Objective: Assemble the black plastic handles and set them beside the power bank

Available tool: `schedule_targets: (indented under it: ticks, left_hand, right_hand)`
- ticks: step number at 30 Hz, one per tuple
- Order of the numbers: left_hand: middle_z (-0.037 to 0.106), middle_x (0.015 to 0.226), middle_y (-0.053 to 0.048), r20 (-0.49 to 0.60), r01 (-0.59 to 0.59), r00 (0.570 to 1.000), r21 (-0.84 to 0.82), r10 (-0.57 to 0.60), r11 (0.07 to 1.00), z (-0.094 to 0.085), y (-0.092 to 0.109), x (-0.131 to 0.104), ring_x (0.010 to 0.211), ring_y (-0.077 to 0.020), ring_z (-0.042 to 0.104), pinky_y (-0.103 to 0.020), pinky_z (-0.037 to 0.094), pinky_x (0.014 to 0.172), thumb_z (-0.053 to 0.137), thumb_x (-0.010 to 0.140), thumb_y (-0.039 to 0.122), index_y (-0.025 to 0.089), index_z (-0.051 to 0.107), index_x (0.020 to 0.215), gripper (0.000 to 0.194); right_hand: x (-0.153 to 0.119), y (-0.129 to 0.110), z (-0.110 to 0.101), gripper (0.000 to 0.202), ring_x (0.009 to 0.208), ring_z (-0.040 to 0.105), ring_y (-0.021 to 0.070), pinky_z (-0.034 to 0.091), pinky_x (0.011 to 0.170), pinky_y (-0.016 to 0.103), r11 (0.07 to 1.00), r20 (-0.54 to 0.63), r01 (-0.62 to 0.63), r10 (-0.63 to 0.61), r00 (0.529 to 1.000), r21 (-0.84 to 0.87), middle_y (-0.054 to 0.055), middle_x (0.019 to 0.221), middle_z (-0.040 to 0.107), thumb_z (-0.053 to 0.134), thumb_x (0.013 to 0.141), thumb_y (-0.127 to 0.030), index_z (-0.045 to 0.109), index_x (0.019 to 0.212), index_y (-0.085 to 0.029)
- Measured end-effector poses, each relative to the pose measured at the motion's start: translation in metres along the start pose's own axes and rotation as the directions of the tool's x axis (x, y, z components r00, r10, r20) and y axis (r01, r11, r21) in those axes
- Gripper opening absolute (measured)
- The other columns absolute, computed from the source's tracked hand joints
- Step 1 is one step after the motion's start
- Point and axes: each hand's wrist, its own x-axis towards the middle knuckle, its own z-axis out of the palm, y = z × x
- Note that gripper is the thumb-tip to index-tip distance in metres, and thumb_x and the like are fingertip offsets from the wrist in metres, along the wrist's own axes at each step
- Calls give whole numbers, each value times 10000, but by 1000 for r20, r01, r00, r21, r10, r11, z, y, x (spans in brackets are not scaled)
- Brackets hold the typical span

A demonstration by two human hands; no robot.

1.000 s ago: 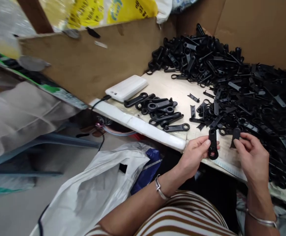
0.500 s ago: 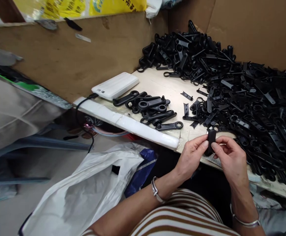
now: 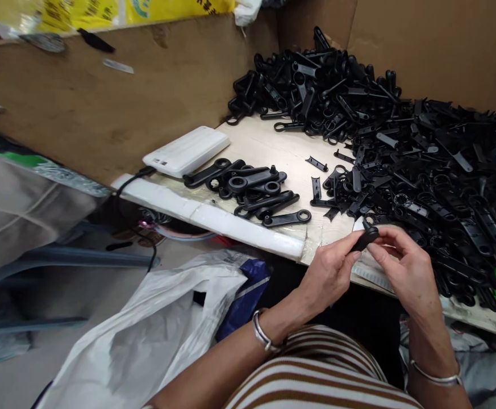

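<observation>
Centrally, a black part [image 3: 363, 239] is pinched by the fingers of both left hand [image 3: 326, 274] and right hand [image 3: 412, 275], its long axis slanting away rightward; beyond lie a small cluster of black levers [image 3: 256, 178], left, and a black heap [image 3: 426, 165], right.

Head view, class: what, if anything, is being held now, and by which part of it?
A small black part, held between both hands: the left hand pinches its lower end, the right hand its rounded upper end.
</observation>
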Motion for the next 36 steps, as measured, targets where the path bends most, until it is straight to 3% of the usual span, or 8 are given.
schedule_targets:
  ticks: [4, 6, 9, 15, 21, 25, 30, 36]
  left_hand:
    - [686, 1205, -102, 80, -9, 997, 23, 7, 1000, -1, 3, -1, 1079, -226, 659, -326, 529, 925, 477, 895, 129, 164, 582, 1273, 393]
    - [666, 1244, -118, 95, 30, 995, -11, -29, 999, -1, 2, -1, 1099, -236, 652, -342, 526, 940, 502, 889, 142, 150, 584, 1275, 394]
    - [677, 1229, -109, 99, 49, 994, -40, -45, 998, -1, 1, 0, 1082, -239, 658, -345, 517, 958, 572, 863, 171, 152, 608, 1254, 394]
    - [754, 991, -53, 39, 96, 995, -7, -95, 995, 1, 2, 1, 905, -214, 699, -278, 536, 822, 594, 862, 208, 175, 707, 1081, 249]
    - [762, 942, -41, 101, 95, 990, 60, -101, 994, -4, 1, 8, 842, -209, 698, -265, 526, 766, 593, 842, 190, 177, 728, 1041, 241]
    - [754, 1005, -48, 161, 42, 986, -3, -41, 999, -9, 4, 12, 920, -216, 692, -269, 523, 814, 576, 851, 182, 177, 704, 1115, 293]
    - [755, 986, -32, 198, 9, 980, -29, -3, 1000, -12, 10, 9, 900, -205, 698, -250, 519, 800, 569, 847, 153, 195, 709, 1122, 311]
    - [762, 886, -40, 225, 81, 970, 73, -95, 994, -11, 6, 12, 764, -196, 693, -243, 515, 704, 589, 837, 181, 149, 723, 1087, 286]
  right_hand:
    - [3, 4, 1, 405, 1091, 630, 217, 532, 923, 377, 969, 162, -42, 2, 987, 245, 70, 1171, 679, 657, 853, -386, 608, 1235, -263]
    - [4, 9, 3, 321, 1030, 660, 221, 554, 878, 378, 930, 218, -80, -1, 976, 360, 79, 1128, 700, 631, 879, -402, 655, 1162, -252]
    - [3, 15, 6, 209, 979, 674, 209, 546, 888, 366, 895, 174, -55, -25, 984, 442, 63, 1095, 714, 663, 867, -367, 709, 1034, -251]
    - [-5, 18, 10, 169, 999, 679, 203, 530, 916, 338, 924, 123, -22, -27, 992, 382, 41, 1054, 740, 692, 846, -337, 727, 992, -260]
    - [-1, 26, 12, 250, 943, 699, 242, 558, 880, 402, 880, 160, -126, 58, 985, 457, 83, 1036, 743, 701, 815, -416, 713, 967, -217]
    - [1, 23, 2, 236, 941, 692, 212, 561, 865, 358, 951, 161, -49, -1, 987, 306, 48, 1042, 742, 703, 814, -380, 740, 1009, -252]
    - [-9, 10, -2, 176, 939, 691, 196, 561, 836, 316, 976, 76, 55, -73, 994, 209, 18, 1013, 751, 700, 811, -302, 758, 974, -271]
    - [-9, 21, 11, 156, 631, 611, 127, 512, 597, 240, 972, -7, 10, -9, 1000, 236, -2, 797, 728, 680, 824, -343, 748, 907, -231]
